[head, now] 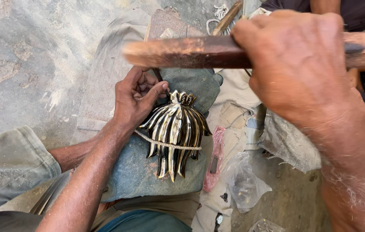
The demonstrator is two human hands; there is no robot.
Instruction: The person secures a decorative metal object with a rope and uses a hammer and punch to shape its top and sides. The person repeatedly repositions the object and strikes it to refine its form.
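Our right hand is closed in a full fist around the handle of a wooden mallet, which hangs raised and blurred, its long axis lying crosswise, with the head reaching left. Directly beneath and a little toward us lies the fluted brass ornament, so the workpiece sits below the mallet and lower in view than its head.

Our left hand is the nearer one to the brass. Its grip is narrow, thumb and fingers pinched on a slim dark punch whose lower end is hidden by the fingers near the crown of the ornament; we cannot tell whether the tip touches the metal.

The ornament is polished, ribbed like gathered petals, with a knobbed crown at the far end and pointed tips toward us, its long axis running away from us. A pale cord crosses its middle. It rests on a dusty blue-grey cloth pad. To the right lie crumpled clear plastic and a pink strip, on a rough concrete floor.
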